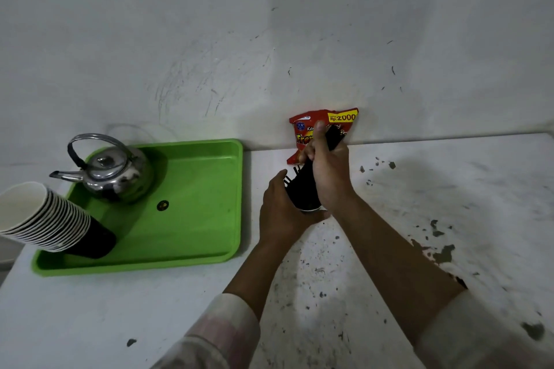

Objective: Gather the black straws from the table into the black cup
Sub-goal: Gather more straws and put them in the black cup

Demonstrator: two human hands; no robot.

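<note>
Pale sleeves at the bottom edge, pushed back from both forearms, which reach forward over a white bench (pixel 419 189) with chipped, flaked paint showing dark patches on its right half.

Left hand (pixel 277 210) wraps around the side of the black cup (pixel 302 199), fingers curled closed on its wall. Cup stands on the bench, just right of the tray and just in front of the snack bag; its base shows a thin pale rim at the bottom. Body is matte black and mostly hidden between the two hands.

Right hand (pixel 328 171) sits over the cup from the right, fingers clenched around a bundle of black straws (pixel 334 138). Bundle is slanted, upper ends poking out past the thumb toward the upper right, lower ends going down into the cup mouth. A few separate black straw tips fan out of the cup at its left rim, beside the left thumb. Straws look thin, straight, uniformly black; count cannot be told.

Red snack bag (pixel 323 123) leans against the wall behind the hands, yellow price tag at its top right.

Green tray (pixel 207 219) lies to the left, carrying a metal kettle (pixel 111 171) at its far left corner and a tilted stack of paper cups (pixel 45 216), white inside and black outside, at the near left.
</note>
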